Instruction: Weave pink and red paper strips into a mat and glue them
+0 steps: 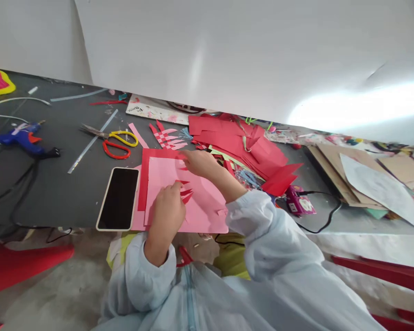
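Observation:
A pink paper sheet point(207, 207) lies on a larger red sheet point(143, 179) at the front of the table. Pointed red paper strips point(186, 196) stick out through the middle of the pink sheet. My left hand point(169, 207) rests on the pink sheet, its bent fingers closed at the red strips. Over the upper edge of the sheets is my right hand point(202, 164), fingertips pinched together on the paper; exactly what lies between them is hidden. A woven red and pink paper piece point(165, 137) lies just beyond the sheets.
A phone point(119, 198) lies left of the sheets, with scissors point(112, 139) behind it. Farther left is a blue glue gun point(24, 138) with its cable. Red paper point(227, 138) is piled at the back right, near a purple box point(299, 201) and cardboard point(331, 170).

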